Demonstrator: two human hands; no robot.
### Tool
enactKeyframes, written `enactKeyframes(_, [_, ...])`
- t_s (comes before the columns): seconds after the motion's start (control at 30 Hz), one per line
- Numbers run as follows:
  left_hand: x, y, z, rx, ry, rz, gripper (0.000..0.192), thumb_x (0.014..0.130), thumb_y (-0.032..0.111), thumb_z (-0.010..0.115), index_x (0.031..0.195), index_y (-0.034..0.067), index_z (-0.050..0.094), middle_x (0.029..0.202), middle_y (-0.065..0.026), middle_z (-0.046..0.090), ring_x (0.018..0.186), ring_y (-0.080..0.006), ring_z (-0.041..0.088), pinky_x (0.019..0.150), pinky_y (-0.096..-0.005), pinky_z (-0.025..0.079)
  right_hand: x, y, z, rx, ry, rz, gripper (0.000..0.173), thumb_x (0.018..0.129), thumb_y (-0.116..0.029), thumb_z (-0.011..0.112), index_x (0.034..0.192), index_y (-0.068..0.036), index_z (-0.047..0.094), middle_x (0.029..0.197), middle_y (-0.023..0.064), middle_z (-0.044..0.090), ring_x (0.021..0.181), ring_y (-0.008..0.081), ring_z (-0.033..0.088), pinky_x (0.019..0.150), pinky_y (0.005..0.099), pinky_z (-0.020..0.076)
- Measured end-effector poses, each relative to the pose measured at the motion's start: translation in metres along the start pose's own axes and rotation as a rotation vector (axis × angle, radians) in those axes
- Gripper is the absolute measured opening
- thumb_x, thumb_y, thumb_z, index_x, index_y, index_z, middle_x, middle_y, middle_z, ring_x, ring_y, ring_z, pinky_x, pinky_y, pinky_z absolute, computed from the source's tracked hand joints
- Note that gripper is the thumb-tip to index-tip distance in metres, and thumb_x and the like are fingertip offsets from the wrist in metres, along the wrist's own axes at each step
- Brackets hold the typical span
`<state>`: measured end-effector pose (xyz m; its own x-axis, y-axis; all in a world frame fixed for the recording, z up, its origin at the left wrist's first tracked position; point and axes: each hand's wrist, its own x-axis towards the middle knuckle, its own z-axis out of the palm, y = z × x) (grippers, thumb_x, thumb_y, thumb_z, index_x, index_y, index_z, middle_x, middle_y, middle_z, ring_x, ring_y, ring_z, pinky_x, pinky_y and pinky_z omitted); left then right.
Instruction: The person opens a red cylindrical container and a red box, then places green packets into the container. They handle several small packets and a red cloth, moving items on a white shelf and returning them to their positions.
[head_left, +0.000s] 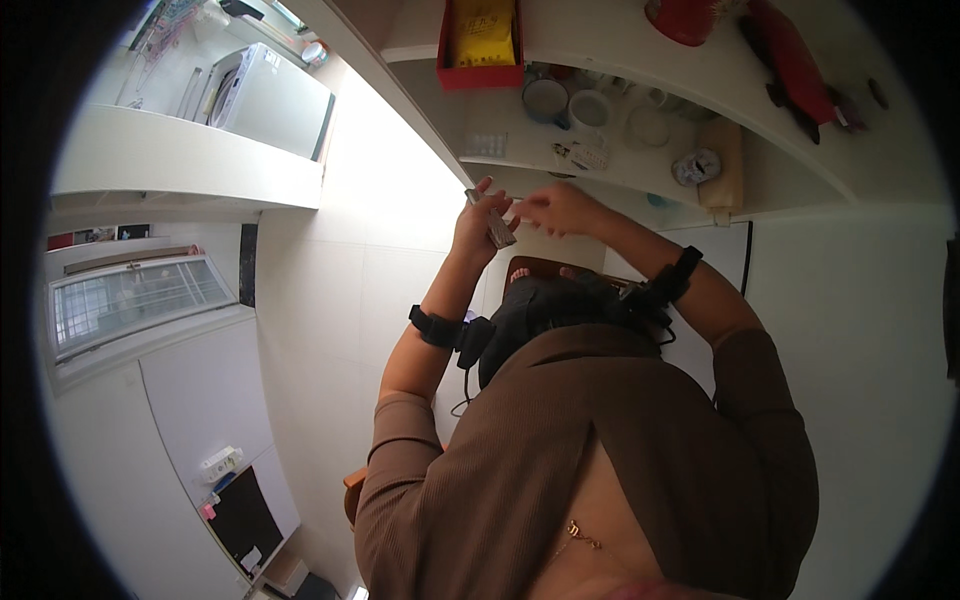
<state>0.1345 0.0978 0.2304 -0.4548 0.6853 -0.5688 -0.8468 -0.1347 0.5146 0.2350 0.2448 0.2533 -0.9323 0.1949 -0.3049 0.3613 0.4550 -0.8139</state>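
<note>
My left hand holds a small, narrow, silvery-grey object, which lies across the palm and fingers; what it is cannot be told. Just to its right, my right hand is slightly blurred, its fingers bent towards the left fingers. I cannot tell whether it grips anything. Both hands are in front of the white shelf unit. On its shelf stand a dark mug, a white cup, a patterned round container and a clear blister-like pack.
An open red box with yellow packets sits on the upper shelf, near a red pot. My bare feet are on a brown wooden seat. A cable hangs by my left forearm. A washing machine stands beyond a low wall at upper left.
</note>
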Motion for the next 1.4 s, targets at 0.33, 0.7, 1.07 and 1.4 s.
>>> enactKeyframes(0.33, [-0.011,-0.014,-0.005,-0.061,0.165,0.111,0.051,0.087,0.004,0.036,0.135,0.016,0.025,0.124,-0.01,0.042,0.113,-0.0237,0.044,0.083,-0.0462,0.043,0.047,0.163,-0.023,-1.019,0.251,0.013,0.054,0.081,-0.023,0.058,0.125,-0.002,0.035,0.126,0.0185,0.037,0.09,0.0325,0.057,0.071,0.0409,0.0511])
enactKeyframes(0.7, [0.008,-0.049,-0.01,-0.126,0.169,0.26,0.049,0.092,0.015,0.042,0.137,0.019,0.022,0.126,-0.0062,0.043,0.109,-0.0228,0.046,0.077,-0.0455,0.045,0.047,0.158,-0.024,-0.962,0.196,-0.085,0.034,0.082,-0.018,0.049,0.112,-0.002,0.046,0.095,0.0149,0.056,0.087,0.0264,0.06,0.064,0.0382,0.0523])
enactKeyframes(1.07, [0.048,-0.096,0.049,-0.167,-0.034,0.491,0.053,0.09,0.043,0.044,0.131,0.013,0.031,0.116,-0.0056,0.049,0.105,-0.0219,0.049,0.089,-0.0363,0.041,-0.001,0.033,-0.013,-0.845,0.139,-0.199,0.017,0.074,-0.012,0.053,0.084,-0.001,0.06,0.082,0.0142,0.062,0.065,0.028,0.063,0.058,0.0391,0.0511])
enactKeyframes(1.4, [-0.004,-0.061,0.079,-0.278,-0.111,0.315,0.032,0.089,0.016,0.047,0.12,0.011,0.041,0.107,-0.0081,0.052,0.104,-0.0237,0.051,0.088,-0.0414,0.044,-0.072,-0.037,-0.04,-0.775,0.151,-0.324,0.034,0.078,-0.035,0.055,0.087,-0.003,0.063,0.074,0.0151,0.063,0.076,0.0308,0.063,0.065,0.0396,0.0495])
